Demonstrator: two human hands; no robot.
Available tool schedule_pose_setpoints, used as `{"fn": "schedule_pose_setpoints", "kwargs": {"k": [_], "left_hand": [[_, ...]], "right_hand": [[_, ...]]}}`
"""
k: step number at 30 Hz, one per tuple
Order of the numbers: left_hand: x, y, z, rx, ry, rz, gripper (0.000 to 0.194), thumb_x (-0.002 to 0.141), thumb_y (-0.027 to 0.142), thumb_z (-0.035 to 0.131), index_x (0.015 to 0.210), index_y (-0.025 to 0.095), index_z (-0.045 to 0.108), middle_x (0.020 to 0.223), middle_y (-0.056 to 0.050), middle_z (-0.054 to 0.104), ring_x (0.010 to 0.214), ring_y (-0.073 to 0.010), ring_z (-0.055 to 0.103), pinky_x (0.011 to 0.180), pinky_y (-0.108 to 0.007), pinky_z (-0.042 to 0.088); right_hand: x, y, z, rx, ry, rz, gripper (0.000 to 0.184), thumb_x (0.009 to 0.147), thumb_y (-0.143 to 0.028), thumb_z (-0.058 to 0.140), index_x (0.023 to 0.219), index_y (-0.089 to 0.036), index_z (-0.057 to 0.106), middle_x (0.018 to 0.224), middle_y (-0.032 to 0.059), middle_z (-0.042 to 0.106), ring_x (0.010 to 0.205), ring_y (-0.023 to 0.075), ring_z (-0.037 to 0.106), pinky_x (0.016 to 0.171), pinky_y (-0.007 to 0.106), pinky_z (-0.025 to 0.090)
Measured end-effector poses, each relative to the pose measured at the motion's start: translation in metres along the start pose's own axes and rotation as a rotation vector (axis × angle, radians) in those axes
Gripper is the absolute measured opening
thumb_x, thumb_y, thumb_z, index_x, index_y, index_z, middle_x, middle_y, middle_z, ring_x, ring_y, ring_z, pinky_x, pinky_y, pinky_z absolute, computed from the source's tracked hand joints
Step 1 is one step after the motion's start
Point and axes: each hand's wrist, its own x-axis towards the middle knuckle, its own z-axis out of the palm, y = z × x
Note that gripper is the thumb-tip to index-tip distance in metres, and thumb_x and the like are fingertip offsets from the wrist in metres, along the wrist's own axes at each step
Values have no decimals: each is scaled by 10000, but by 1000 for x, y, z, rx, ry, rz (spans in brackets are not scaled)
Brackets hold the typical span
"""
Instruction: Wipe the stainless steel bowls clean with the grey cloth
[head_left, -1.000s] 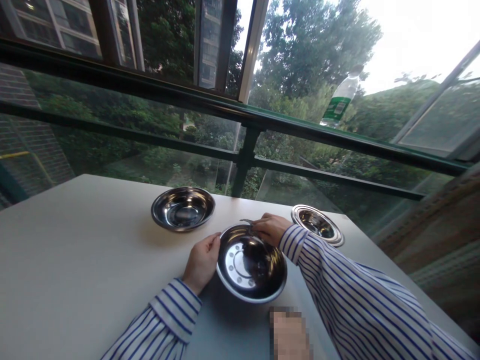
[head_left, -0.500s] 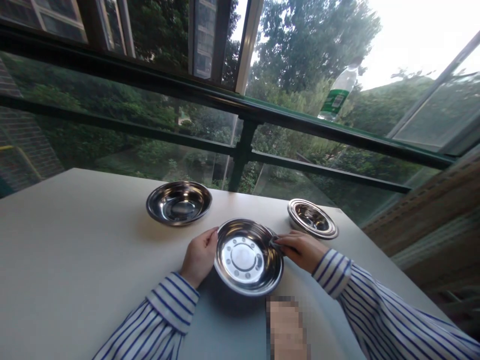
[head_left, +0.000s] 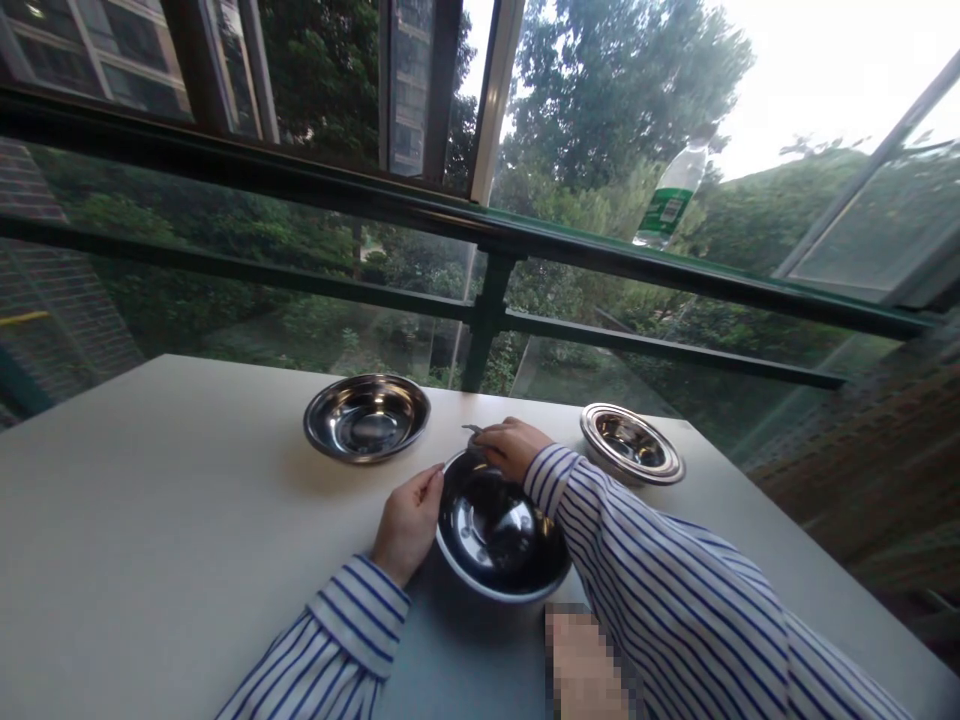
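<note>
A shiny steel bowl [head_left: 487, 540] is tilted toward me above the near part of the white table. My left hand [head_left: 409, 520] pinches its left rim between thumb and fingers. At the far rim of the same bowl, my right hand [head_left: 511, 447] is closed on a small grey cloth [head_left: 472, 430], mostly hidden under the fingers. The right sleeve and wrist cover part of the bowl's right side.
Another steel bowl [head_left: 367, 418] stands at the back left of the white table [head_left: 187, 520]. Some smaller steel bowls [head_left: 632, 442], seemingly nested, are at the back right. On the green railing a plastic bottle [head_left: 667, 205] stands. A blurred patch [head_left: 589, 665] covers the front.
My right hand has moved with the grey cloth from the bowl's right rim leftward along to its far rim. The left hand keeps its hold. The view has shifted slightly.
</note>
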Motion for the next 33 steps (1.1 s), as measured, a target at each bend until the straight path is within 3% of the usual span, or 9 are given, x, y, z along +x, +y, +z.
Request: {"fn": "schedule_pose_setpoints", "kwargs": {"k": [3, 7, 10, 17, 27, 33], "left_hand": [[-1, -2, 0, -2, 17, -26, 396, 760, 406, 519, 987, 118, 670, 1000, -101, 696, 980, -234, 604, 888, -330, 417], [-4, 0, -1, -22, -32, -68, 464, 765, 511, 474, 803, 107, 698, 760, -78, 711, 748, -229, 634, 701, -321, 469], [-5, 3, -2, -45, -65, -87, 513, 753, 554, 464, 786, 96, 693, 721, -72, 700, 659, -205, 614, 630, -304, 462], [-5, 5, -4, -122, -55, -186, 618, 717, 642, 442, 803, 81, 686, 658, -79, 678, 673, -221, 612, 636, -312, 452], [-1, 3, -7, -190, -79, -222, 646, 739, 638, 415, 920, 77, 680, 785, -116, 716, 829, -250, 645, 777, -341, 461], [-2, 7, -8, -203, -93, -218, 614, 775, 609, 372, 918, 97, 680, 770, -96, 719, 782, -231, 652, 768, -336, 465]], "right_hand": [[-3, -2, -2, -24, 2, 22, 262, 848, -176, 469, 1058, -175, 627, 1044, 58, 649, 912, 164, 568, 854, 280, 370], [-12, 6, -6, -60, 15, 107, 269, 846, -171, 463, 1062, -144, 623, 1038, 93, 641, 903, 188, 559, 830, 300, 379], [-13, 6, -6, -77, 26, 141, 261, 849, -180, 463, 1056, -145, 618, 1035, 98, 633, 909, 193, 550, 825, 302, 378], [1, -13, -2, -91, 30, 139, 216, 880, -218, 433, 975, -153, 616, 971, 103, 627, 864, 183, 548, 799, 300, 374], [-1, -53, -2, -70, 9, -54, 229, 881, -261, 446, 1026, -191, 609, 993, 83, 611, 852, 176, 525, 773, 289, 380], [-2, -58, -2, -82, 34, -65, 242, 875, -222, 436, 1033, -158, 608, 976, 107, 612, 837, 194, 521, 764, 306, 395]]}}
